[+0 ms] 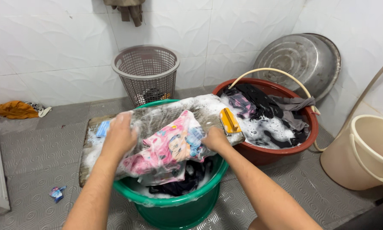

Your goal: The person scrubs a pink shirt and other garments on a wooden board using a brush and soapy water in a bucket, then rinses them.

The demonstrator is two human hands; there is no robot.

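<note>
At the far left an orange cloth (pixel 15 109) lay crumpled against the white tiled wall, and lower down a small blue scrap (pixel 57 193) sat on the grey patterned floor. A soapy wooden washboard (pixel 89 149) rested across the rim of the green tub (pixel 178 204), with a blue bar of soap (pixel 102 128) near its left end. The left hand (pixel 120 135) pressed down flat on the wet cloth at the board's left part, fingers spread and covered in suds — holding the fabric against the board rather than gripping it. The pink printed garment (pixel 170 147) was draped over the middle of the board, its lower edge hanging into the tub, where dark clothes (pixel 187 176) soaked in foamy water. Behind the tub stood a grey mesh laundry basket (pixel 147 72) against the wall, with some small items at its bottom too dim to tell. The right hand (pixel 215 139) was clenched on the right edge of the pink garment, bunching the fabric. Just beside it a yellow scrubbing brush (pixel 229 120) lay on the board's right end. To the right a red basin (pixel 281 151) held dark and grey clothes in suds, with a pale hose (pixel 268 71) arching over it — behind leaned a large metal basin (pixel 302 59) against the wall. At the far right stood a cream bucket (pixel 361 157).
</note>
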